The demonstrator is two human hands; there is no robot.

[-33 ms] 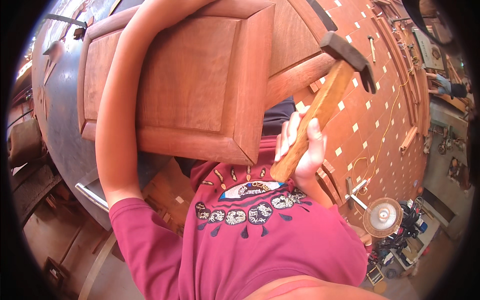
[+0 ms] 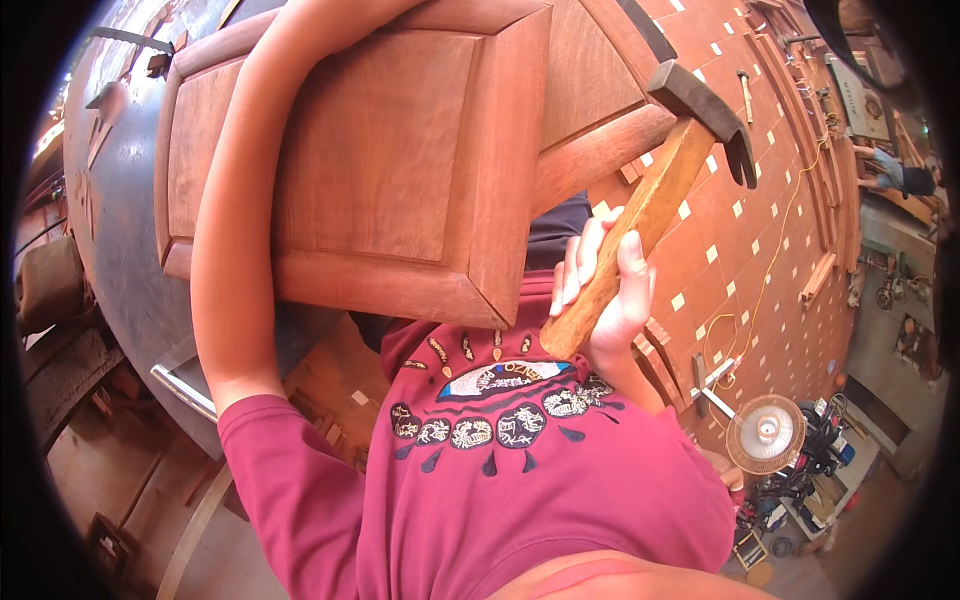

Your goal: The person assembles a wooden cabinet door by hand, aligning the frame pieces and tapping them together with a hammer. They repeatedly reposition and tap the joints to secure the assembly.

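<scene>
My right hand is wrapped round the wooden handle of a claw hammer. Its dark metal head points up and away, beside the right edge of the woodwork, and the butt of the handle is close to my shirt. Across a framed reddish-brown wooden panel lies my left forearm; the left hand itself is cut off by the upper edge. A second framed panel shows beyond the first one's right side.
The panels rest over a dark metal-topped table. On the right, a tiled floor has long timber strips, a yellow cord, another hammer and a standing fan. Another person is at the far right.
The hammer has shifted very slightly to the right, its head tipping a little with it. The panels and my left arm look almost unmoved.
</scene>
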